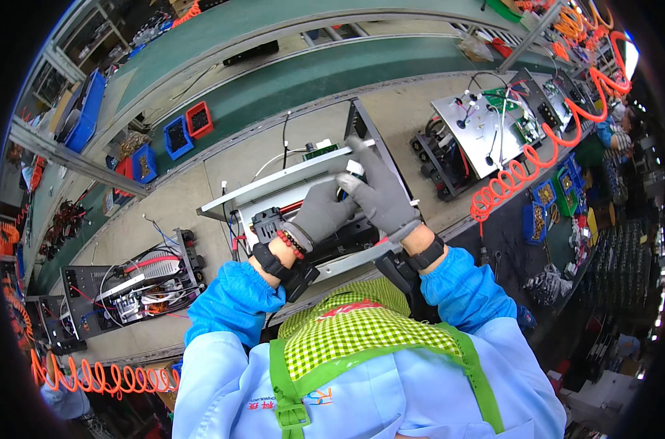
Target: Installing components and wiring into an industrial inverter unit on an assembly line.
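Observation:
In front of me a metal device chassis (361, 256) stands with its inside facing up, holding wires and a black fitting (267, 222). Both my hands, in grey gloves, meet over it. My right hand (382, 197) has a small white connector (355, 168) between its thumb and long, fairly straight fingers. Close against it, my left hand (322, 212) is closed, its fingertips bent toward the connector; what they pinch is hidden. Just beyond the hands, a green circuit board (321, 151) sits behind the pale metal panel (281, 181), with a white cable running to it.
A half-built unit (131, 285) lies on the left of the bench, and another with a silver plate (478, 128) at the right. An orange coiled hose (526, 168) hangs over the right side. Blue (177, 137) and red (198, 119) bins of small parts stand beyond the chassis.

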The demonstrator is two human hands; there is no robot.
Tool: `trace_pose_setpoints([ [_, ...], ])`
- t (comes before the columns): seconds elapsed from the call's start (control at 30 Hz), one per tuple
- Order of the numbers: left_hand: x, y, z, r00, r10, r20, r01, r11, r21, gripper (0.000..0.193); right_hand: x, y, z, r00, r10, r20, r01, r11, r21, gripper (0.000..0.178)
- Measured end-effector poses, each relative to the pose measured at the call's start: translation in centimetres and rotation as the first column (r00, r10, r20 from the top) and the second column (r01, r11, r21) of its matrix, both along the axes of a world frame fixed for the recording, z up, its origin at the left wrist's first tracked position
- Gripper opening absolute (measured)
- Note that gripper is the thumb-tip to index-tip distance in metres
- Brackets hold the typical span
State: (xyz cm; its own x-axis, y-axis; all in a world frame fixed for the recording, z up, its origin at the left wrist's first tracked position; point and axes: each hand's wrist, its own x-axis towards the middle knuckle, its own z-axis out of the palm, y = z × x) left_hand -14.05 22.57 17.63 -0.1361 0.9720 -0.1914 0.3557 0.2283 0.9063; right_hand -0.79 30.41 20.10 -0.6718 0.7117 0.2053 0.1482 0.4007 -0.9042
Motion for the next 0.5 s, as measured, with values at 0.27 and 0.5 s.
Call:
trace_pose_setpoints([
  [0.27,-6.0,-1.3,3.6,0.978,-0.206,0.025,0.206,0.979,0.002,0.034,-0.1,-0.2,-0.3,0.962,0.045,0.271,-0.098,0.978,0.184,0.082],
  [0.5,-5.3,-0.6,3.0,0.954,-0.295,-0.06,0.294,0.956,-0.015,0.04,-0.2,-2.5,-0.9,0.963,0.152,0.224,-0.091,0.96,-0.263,0.081],
])
